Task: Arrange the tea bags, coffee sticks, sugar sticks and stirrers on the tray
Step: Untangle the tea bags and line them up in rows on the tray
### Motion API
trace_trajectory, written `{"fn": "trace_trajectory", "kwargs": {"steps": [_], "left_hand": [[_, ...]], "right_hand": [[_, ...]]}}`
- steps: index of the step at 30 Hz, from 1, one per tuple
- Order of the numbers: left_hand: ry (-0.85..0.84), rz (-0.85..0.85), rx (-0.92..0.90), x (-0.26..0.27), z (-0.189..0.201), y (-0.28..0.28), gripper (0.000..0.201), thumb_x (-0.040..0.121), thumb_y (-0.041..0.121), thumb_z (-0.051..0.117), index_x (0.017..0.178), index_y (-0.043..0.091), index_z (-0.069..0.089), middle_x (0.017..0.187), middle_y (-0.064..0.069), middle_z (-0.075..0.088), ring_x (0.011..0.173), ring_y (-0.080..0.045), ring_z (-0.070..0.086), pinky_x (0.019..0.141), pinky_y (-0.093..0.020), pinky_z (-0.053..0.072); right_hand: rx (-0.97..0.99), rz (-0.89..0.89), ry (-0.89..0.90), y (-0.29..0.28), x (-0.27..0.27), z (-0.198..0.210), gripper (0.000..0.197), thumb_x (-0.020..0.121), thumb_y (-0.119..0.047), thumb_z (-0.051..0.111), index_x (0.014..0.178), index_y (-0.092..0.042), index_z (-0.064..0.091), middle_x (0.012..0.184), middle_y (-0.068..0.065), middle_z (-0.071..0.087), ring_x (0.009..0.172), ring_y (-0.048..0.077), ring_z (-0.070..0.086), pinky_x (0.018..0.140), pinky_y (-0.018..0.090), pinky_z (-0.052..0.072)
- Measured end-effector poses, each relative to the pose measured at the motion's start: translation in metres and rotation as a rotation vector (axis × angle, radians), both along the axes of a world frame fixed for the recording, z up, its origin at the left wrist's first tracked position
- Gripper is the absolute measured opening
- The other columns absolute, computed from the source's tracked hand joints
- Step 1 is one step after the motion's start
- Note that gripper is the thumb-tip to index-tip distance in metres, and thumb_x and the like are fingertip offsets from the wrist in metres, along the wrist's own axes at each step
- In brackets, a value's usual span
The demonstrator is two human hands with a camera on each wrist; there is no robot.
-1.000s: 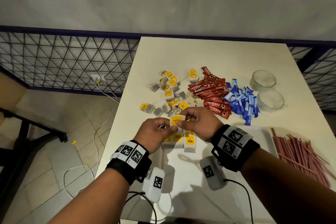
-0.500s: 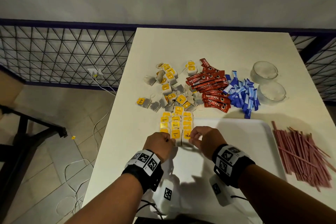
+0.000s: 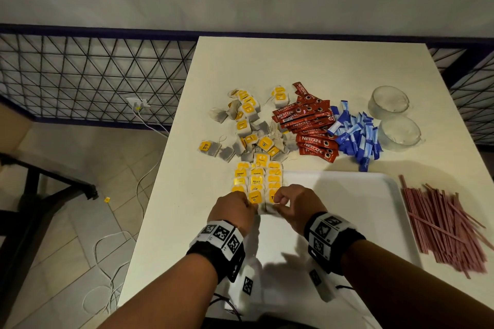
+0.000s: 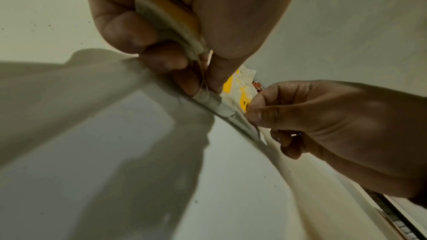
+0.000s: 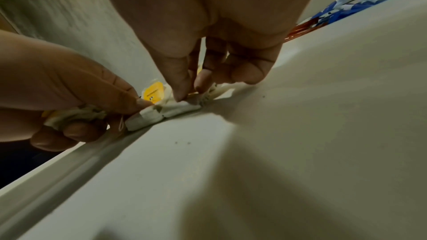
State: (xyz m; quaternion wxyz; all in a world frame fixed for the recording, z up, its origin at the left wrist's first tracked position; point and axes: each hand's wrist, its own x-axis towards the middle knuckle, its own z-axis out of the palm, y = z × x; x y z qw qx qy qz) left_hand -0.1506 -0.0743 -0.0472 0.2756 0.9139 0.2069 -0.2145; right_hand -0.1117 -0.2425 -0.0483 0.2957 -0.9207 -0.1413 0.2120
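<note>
Centre of the head frame: left hand (image 3: 235, 208) pinches a tea bag (image 4: 171, 23); right hand (image 3: 290, 203), fingers curled, pinches the nearest bag of the tea-bag rows (image 3: 256, 181) at the tray (image 3: 347, 195) left edge. Best: square it to its neighbours, tag up, before letting go.

Both hands (image 3: 263, 204) now down at the tea bag rows (image 3: 257, 184).

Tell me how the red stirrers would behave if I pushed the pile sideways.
The stirrers look thin and straight, so probably light and fairly stiff. They lie loose and crisscrossed on the table beside the tray, so a push would likely scatter or roll them, not move them together.
</note>
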Motion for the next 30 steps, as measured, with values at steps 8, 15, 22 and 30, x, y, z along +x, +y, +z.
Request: {"fn": "trace_trajectory", "kwargs": {"steps": [8, 15, 22, 30], "left_hand": [[-0.079, -0.033, 0.014, -0.001, 0.008, 0.004, 0.040, 0.088, 0.055, 0.055, 0.067, 0.021, 0.049, 0.068, 0.005, 0.054, 0.069, -0.017, 0.051, 0.063, -0.027, 0.035], [-0.067, 0.824, -1.464, 0.002, 0.035, 0.025, 0.072, 0.092, 0.069, 0.023, 0.081, 0.007, 0.059, 0.070, -0.012, 0.062, 0.053, -0.025, 0.055, 0.050, -0.027, 0.045], [-0.155, 0.920, -1.658, 0.008, 0.043, 0.028, 0.084, 0.084, 0.079, 0.019, 0.092, 0.005, 0.057, 0.082, -0.020, 0.067, 0.070, -0.030, 0.068, 0.075, -0.037, 0.046], [-0.120, 0.805, -1.523, 0.015, 0.056, 0.018, 0.082, 0.084, 0.078, 0.017, 0.095, 0.006, 0.056, 0.092, -0.018, 0.057, 0.085, -0.030, 0.056, 0.076, -0.035, 0.046]], "right_hand": [[-0.028, 0.035, -0.014, 0.002, 0.001, 0.003, 0.013, 0.086, -0.024, 0.066, 0.095, -0.015, 0.067, 0.094, 0.005, 0.062, 0.087, 0.021, 0.057, 0.075, 0.029, 0.045], [0.246, -0.029, -0.064, 0.021, 0.010, 0.042, 0.012, 0.084, -0.023, 0.069, 0.077, -0.032, 0.064, 0.082, -0.011, 0.060, 0.075, 0.000, 0.053, 0.070, 0.016, 0.042], [0.308, 0.145, -0.103, 0.052, 0.010, 0.078, 0.014, 0.083, -0.023, 0.071, 0.097, -0.021, 0.072, 0.092, -0.007, 0.064, 0.088, 0.007, 0.058, 0.076, 0.011, 0.041], [0.133, 0.250, -0.151, 0.059, 0.016, 0.077, 0.040, 0.080, -0.021, 0.070, 0.118, -0.031, 0.063, 0.095, -0.012, 0.045, 0.094, 0.011, 0.055, 0.085, 0.026, 0.045]]}}
